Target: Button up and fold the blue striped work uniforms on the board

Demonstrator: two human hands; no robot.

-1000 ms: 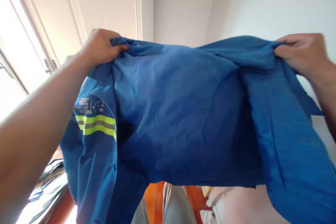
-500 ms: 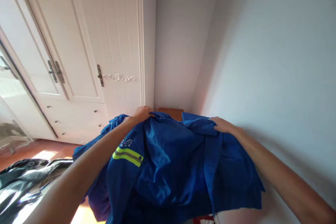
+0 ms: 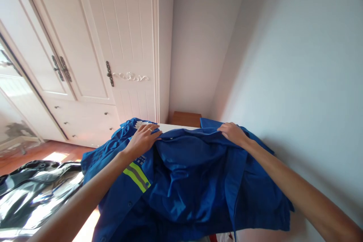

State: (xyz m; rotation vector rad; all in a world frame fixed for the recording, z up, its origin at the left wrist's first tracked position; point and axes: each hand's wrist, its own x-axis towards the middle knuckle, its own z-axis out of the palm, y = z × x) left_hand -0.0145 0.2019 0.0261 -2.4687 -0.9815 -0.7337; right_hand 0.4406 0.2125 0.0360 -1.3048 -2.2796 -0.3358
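Note:
A blue work jacket (image 3: pixel 181 181) with a yellow-green and grey reflective strip (image 3: pixel 137 176) and small white print hangs spread between my hands, its inner side facing me. My left hand (image 3: pixel 144 137) grips the upper edge near the left front panel, a ring showing on one finger. The same edge is pinched by my right hand (image 3: pixel 233 134) further right, the thumb side toward the middle. More bunched blue cloth (image 3: pixel 113 143) lies beyond my left forearm. The jacket's lower part runs out of view at the bottom.
White wardrobe doors (image 3: pixel 93 38) with dark handles stand at the left, and a pale wall (image 3: pixel 297 64) rises close on the right. A brown wooden piece (image 3: pixel 187 118) sits in the corner behind. Clear plastic-wrapped bundles (image 3: pixel 39 193) lie at the lower left.
My left hand has come down and slightly left, and its fingers now lie further over the edge. My right hand has shifted a little left. A white surface now shows behind the jacket's top edge.

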